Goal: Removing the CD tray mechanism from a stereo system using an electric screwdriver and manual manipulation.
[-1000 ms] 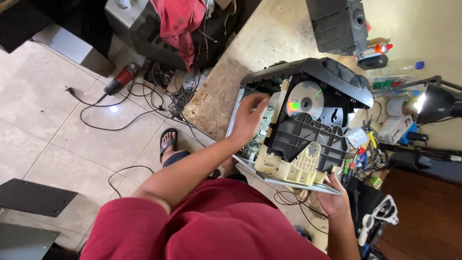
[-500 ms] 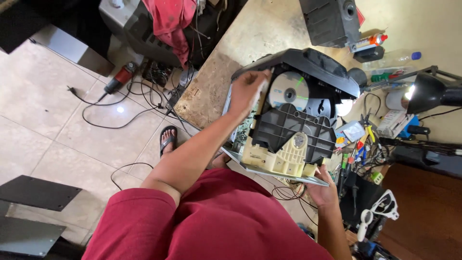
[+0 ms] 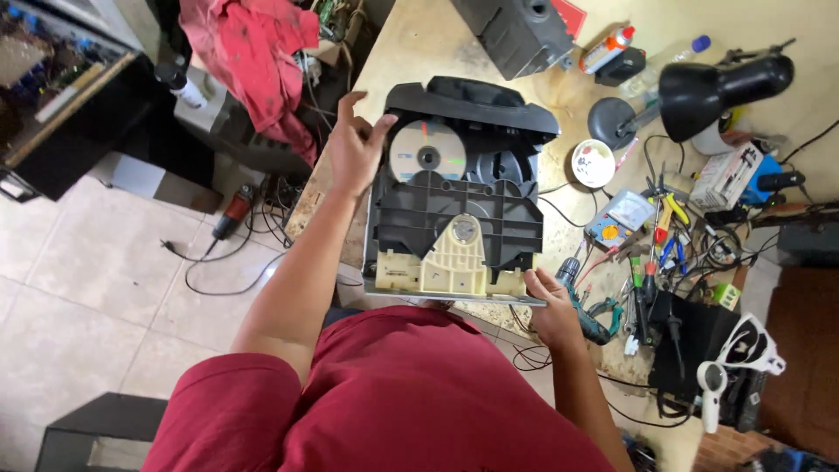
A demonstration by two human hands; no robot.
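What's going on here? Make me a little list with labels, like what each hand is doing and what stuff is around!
Left hand: left hand grips the left edge of the opened disc player.
Right hand: right hand holds the player's near right corner.
Player: black tray mechanism exposed, cream plastic part at the near end.
Disc: a shiny disc sits in the tray.
Surface: wooden workbench.
Nearby: black desk lamp, multimeter, screwdrivers, red cloth.
Floor: tiles with an angle grinder and cables.

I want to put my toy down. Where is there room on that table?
Bare wood shows on the tabletop left of the black speaker, above the disc player. Right of the player, wires and tools crowd it.
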